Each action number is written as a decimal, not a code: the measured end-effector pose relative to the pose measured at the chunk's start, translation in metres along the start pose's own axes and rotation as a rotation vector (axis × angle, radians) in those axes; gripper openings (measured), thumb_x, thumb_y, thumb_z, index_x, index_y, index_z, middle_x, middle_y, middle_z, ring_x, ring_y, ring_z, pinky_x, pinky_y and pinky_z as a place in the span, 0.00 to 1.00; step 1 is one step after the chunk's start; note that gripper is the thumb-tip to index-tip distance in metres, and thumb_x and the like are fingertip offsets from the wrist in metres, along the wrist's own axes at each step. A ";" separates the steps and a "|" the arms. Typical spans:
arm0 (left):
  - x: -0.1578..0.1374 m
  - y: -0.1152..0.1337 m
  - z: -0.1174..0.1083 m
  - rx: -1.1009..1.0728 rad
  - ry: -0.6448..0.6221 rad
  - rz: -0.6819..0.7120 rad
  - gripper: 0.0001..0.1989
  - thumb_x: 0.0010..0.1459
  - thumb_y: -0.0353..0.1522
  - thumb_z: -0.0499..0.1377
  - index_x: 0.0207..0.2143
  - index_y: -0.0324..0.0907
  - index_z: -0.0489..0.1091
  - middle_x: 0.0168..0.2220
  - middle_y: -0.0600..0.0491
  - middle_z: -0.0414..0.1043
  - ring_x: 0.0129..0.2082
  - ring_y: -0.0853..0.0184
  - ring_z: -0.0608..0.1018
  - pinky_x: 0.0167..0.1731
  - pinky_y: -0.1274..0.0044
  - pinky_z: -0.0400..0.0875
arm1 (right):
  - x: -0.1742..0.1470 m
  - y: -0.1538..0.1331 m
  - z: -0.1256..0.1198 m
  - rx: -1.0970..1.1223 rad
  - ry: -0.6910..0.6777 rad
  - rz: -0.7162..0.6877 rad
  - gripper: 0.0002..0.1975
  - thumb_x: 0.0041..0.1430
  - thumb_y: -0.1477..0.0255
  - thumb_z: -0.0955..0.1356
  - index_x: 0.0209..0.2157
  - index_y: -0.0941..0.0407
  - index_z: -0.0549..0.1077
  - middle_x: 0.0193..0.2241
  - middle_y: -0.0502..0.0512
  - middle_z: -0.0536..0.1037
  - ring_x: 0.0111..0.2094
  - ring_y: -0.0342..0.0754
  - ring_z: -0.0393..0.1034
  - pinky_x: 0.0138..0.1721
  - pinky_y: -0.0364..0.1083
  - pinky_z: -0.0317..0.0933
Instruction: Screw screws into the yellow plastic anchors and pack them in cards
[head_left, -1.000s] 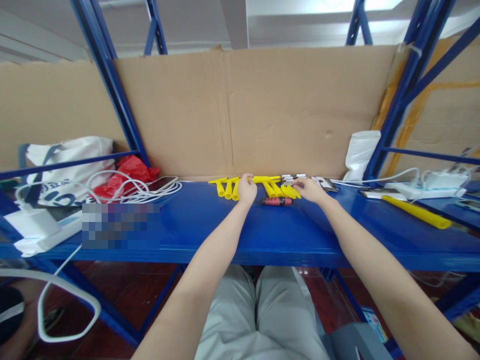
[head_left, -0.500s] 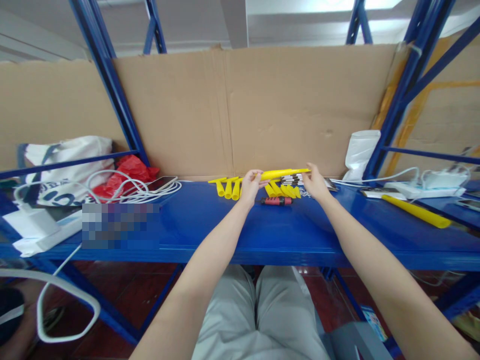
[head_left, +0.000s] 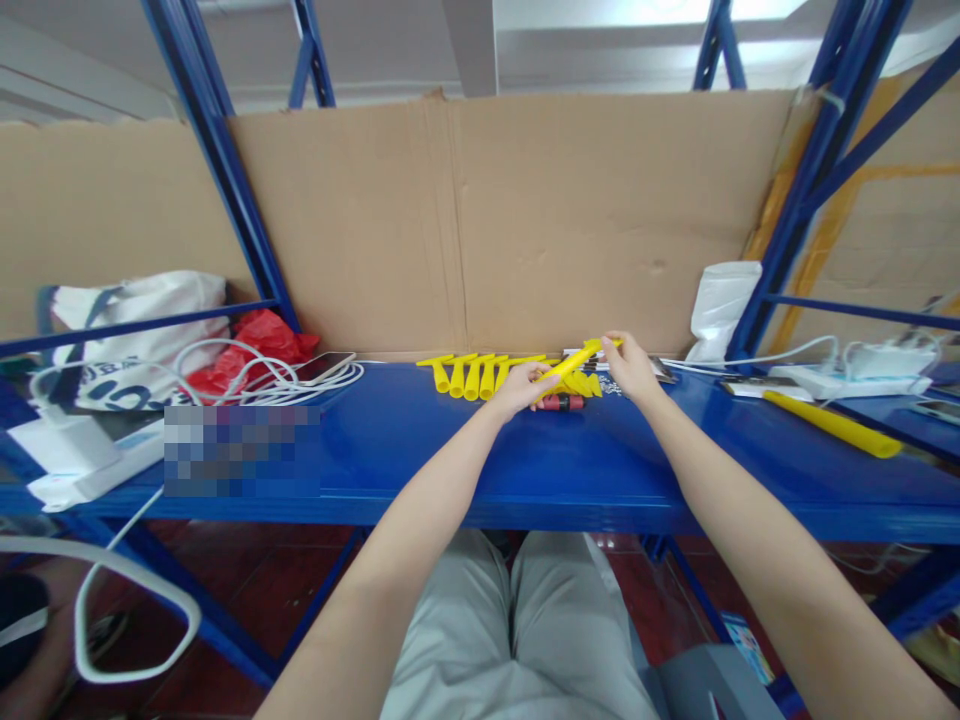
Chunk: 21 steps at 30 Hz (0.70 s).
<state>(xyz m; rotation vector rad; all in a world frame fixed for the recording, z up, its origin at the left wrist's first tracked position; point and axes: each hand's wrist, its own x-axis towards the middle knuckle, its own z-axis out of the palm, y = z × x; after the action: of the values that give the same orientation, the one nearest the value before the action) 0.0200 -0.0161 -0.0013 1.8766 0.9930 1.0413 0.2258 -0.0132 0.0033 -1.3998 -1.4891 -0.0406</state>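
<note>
A glossy blue bench (head_left: 615,470) with a straight front edge runs across the view, set between slanting blue metal posts (head_left: 217,150) with slim crossbars. Behind it stands a tall sheet of brown cardboard (head_left: 600,210), matt and lightly dented, with a vertical crease left of its middle. Above its top edge shows a pale ceiling (head_left: 375,50) with a bright patch of light, and below the bench lies a dark red, shiny tiled floor (head_left: 292,610).

Over the back of the bench, near the middle, a smooth yellow tube (head_left: 571,370) slants up to the right, in the grip of both hands. The left hand (head_left: 526,390) has its fingers curled round the nearer, wider end; the right hand (head_left: 627,362) pinches the narrower far end. Just left of the left hand, a row of yellow cones (head_left: 472,378) lies side by side, round open mouths toward the person. Under the held piece are small, flat-looking yellow pieces (head_left: 582,385) and a stubby red-and-black tool (head_left: 567,402), partly covered by the left hand.

Farther right are a wrinkled white pouch (head_left: 724,312) and a long yellow cone (head_left: 836,425); at left, crumpled red plastic (head_left: 274,338), looped white cables (head_left: 330,382) and a soft white cloth bag (head_left: 150,325)
</note>
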 end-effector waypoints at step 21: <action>0.002 -0.003 -0.003 0.686 0.232 0.112 0.13 0.60 0.33 0.54 0.44 0.36 0.71 0.43 0.44 0.76 0.46 0.61 0.76 0.46 0.74 0.68 | -0.015 -0.021 0.025 0.219 -0.374 -0.254 0.18 0.62 0.63 0.59 0.48 0.57 0.69 0.48 0.59 0.74 0.48 0.50 0.69 0.52 0.53 0.60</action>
<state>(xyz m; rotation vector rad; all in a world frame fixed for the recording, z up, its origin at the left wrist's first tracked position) 0.0175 -0.0123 -0.0024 2.4133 1.5377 1.0843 0.1912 -0.0148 -0.0054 -1.0736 -1.9122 0.2303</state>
